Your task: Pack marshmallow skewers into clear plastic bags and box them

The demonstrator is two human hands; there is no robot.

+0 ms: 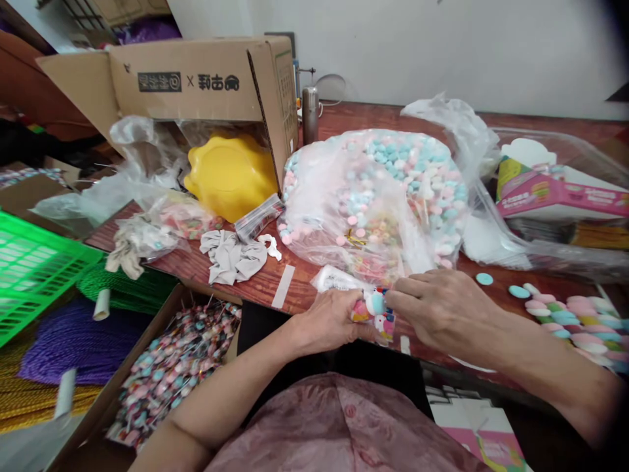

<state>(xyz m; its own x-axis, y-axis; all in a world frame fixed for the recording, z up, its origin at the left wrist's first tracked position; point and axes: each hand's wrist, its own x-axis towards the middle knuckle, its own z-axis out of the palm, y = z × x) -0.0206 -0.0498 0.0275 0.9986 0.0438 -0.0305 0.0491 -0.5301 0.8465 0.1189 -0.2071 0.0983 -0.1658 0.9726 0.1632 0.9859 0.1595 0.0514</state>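
Note:
Close to the table's front edge, my left hand (pixel 327 321) is closed around a small colourful printed packet (pixel 374 307) with pale blue and pink pieces showing. My right hand (pixel 437 311) has its fingers bent together at the packet's right side; whether they pinch the wrapper or something small is hidden. Just behind both hands lies a big clear bag (pixel 319 177) full of pastel blue, pink and white round candies (pixel 393 154). A white wrapper with dark print (pixel 337 278) pokes out beside my left hand. Loose blue discs (pixel 484 278) rest to the right.
An open cardboard box (pixel 196 85) with a yellow scalloped lid (pixel 230 174) stands back left. Below left, another box holds many wrapped sticks (pixel 171 367). A green basket (pixel 34 275) is far left. Rows of pastel candies (pixel 580 321) and a clear tub (pixel 565 255) occupy the right.

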